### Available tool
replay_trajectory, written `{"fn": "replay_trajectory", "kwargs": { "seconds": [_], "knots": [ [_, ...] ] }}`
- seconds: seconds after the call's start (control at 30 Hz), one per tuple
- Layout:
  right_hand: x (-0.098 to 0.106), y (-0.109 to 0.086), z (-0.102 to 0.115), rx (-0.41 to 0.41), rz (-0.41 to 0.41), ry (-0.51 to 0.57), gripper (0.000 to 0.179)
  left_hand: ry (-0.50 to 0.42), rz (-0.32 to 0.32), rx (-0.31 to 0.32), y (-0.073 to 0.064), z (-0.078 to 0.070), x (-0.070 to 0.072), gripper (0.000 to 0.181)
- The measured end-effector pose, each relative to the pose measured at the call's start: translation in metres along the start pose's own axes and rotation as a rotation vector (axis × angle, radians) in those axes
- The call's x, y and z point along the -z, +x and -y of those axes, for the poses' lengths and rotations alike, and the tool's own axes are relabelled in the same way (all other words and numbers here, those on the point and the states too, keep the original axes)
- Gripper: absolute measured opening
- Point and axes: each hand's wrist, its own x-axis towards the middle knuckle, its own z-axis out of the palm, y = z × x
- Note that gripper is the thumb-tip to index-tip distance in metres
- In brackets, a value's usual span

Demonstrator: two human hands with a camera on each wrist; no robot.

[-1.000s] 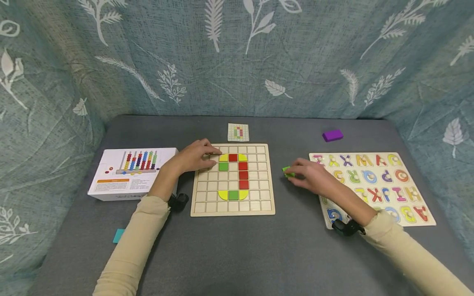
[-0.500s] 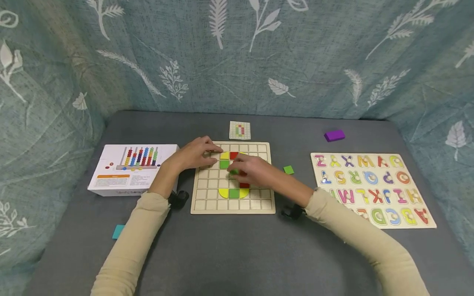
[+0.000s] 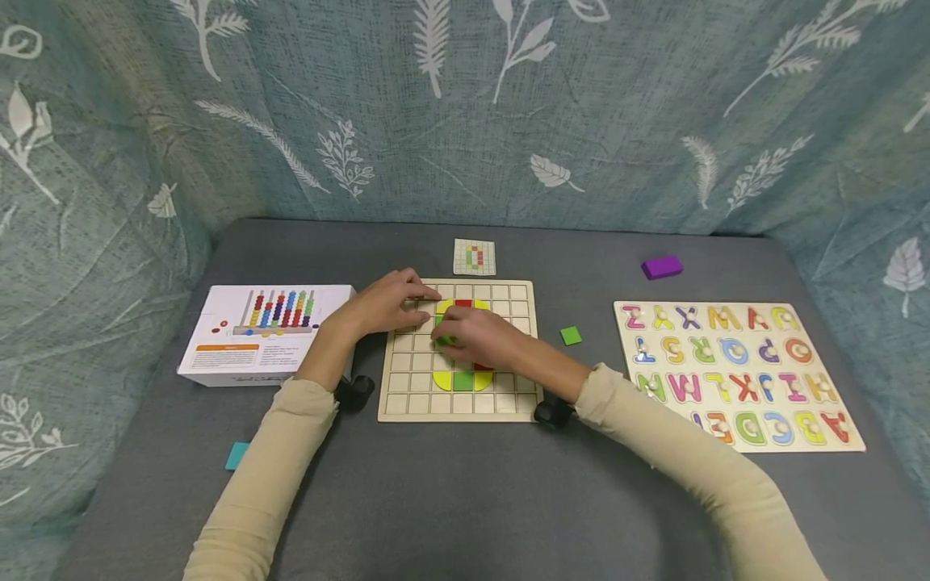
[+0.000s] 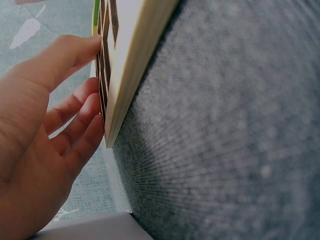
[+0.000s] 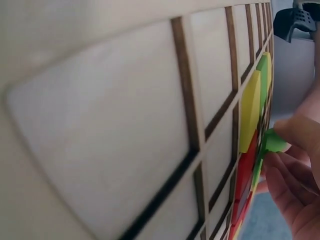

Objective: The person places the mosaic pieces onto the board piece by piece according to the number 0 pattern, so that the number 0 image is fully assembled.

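Note:
A wooden grid board lies mid-table, with red, green and yellow tiles set in some squares. My right hand is over the left column of the pattern. Between thumb and fingers it pinches a green square tile, tilted against the board in the right wrist view. My left hand rests its fingertips on the board's upper left part; the left wrist view shows its thumb and fingers touching the surface, holding nothing. Another green tile lies right of the board. Part of the pattern is hidden under my right hand.
A small pattern card lies behind the board. To the left stands a white box with an abacus picture; a teal piece lies near my left sleeve. An alphabet puzzle board and a purple block are at right.
My right hand has picked up a green tile from right of the board and carried it left over the pattern. One green tile stays on the table. My left hand has hardly moved.

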Motion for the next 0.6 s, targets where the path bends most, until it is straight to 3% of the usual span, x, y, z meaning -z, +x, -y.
{"fn": "replay_trajectory", "kwargs": {
  "seconds": [0.6],
  "knots": [
    [-0.0029,-0.0001,0.0008,-0.016,0.023,0.013,0.014,0.01,-0.003,-0.007,-0.0015,-0.0005,-0.0014,0.036]
  ]
}}
